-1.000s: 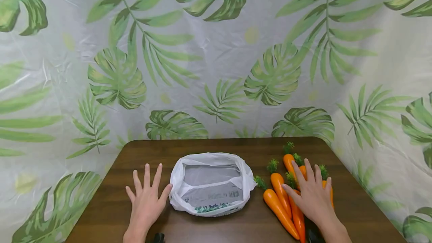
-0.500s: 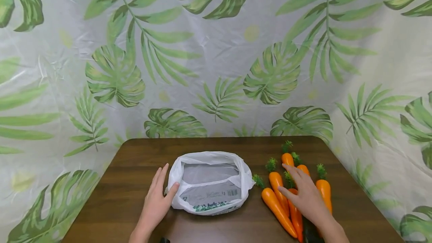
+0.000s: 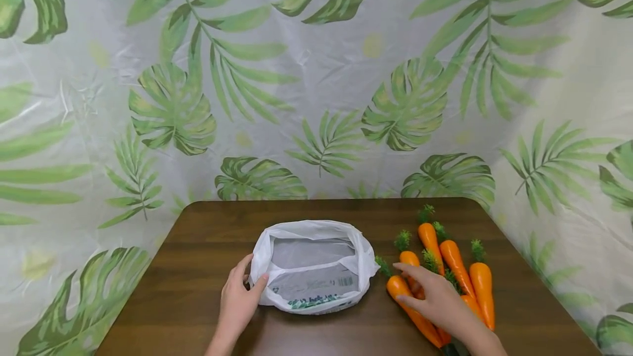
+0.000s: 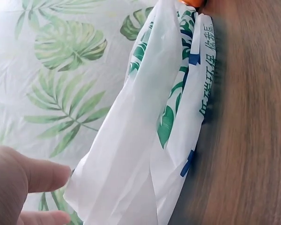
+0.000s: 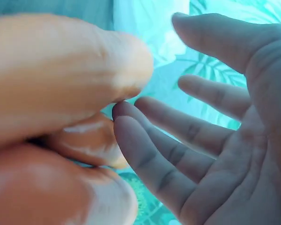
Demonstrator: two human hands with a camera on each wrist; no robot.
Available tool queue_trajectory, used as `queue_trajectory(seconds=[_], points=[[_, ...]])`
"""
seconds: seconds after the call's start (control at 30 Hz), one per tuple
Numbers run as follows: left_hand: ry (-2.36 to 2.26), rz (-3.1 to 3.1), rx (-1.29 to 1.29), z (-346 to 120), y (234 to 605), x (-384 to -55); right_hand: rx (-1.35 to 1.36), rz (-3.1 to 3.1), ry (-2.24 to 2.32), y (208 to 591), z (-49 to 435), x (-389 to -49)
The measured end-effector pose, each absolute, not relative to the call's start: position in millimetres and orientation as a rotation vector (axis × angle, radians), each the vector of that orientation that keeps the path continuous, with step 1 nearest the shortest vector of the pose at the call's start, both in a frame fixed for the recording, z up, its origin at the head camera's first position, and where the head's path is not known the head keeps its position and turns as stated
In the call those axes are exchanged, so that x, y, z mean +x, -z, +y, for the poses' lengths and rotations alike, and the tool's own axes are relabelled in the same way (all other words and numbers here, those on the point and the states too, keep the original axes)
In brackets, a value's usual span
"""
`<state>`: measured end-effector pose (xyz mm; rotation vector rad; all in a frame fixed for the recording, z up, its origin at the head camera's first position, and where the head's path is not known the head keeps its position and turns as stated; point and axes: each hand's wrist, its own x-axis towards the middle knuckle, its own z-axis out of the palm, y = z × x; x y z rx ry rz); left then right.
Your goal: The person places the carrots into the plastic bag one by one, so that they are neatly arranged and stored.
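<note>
A white plastic bag [image 3: 368, 260] with a rolled-open mouth sits mid-table, green print showing on its side in the left wrist view [image 4: 126, 154]. My left hand [image 3: 239, 296] is at the bag's left edge, thumb by the rim; the fingertips look close to the plastic, and contact cannot be told. Over the carrots on the right reaches my right hand [image 3: 437, 298], thumb and fingers apart. Nearest to it is the leftmost orange carrot [image 3: 398, 287]. In the right wrist view, the fingertips are beside a large, blurred carrot [image 5: 61, 75], nothing held in the palm.
More carrots with green tops lie at the right, among them a far-right carrot [image 3: 482, 284] and a back carrot [image 3: 428, 235]. A dark object [image 3: 449, 350] is partly hidden under the right forearm. A leaf-print sheet [image 3: 321, 70] hangs behind the brown table [image 3: 222, 218].
My left hand has moved right to the bag's edge, its fingers less spread. My right hand has shifted left and lower toward the leftmost carrots. The bag stays in place.
</note>
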<state>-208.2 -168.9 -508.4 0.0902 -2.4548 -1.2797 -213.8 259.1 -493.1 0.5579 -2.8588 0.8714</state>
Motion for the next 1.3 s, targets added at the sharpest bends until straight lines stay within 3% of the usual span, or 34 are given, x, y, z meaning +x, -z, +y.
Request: queue_trajectory(seconds=[0.27, 0.5, 1.3], points=[[1.277, -2.481, 0.167, -168.8, 507.8, -202.4, 0.636, -2.932, -0.811, 500.6, 254.2, -206.0], [1.481, -2.42, 0.235, -165.1, 512.2, -200.8, 0.49, -3.041, -0.792, 500.0, 243.8, -202.8], [1.391, -2.342, 0.298, -165.0, 516.9, -211.9, 0.246, -2.98, -0.985, 494.0, 236.6, -212.2]])
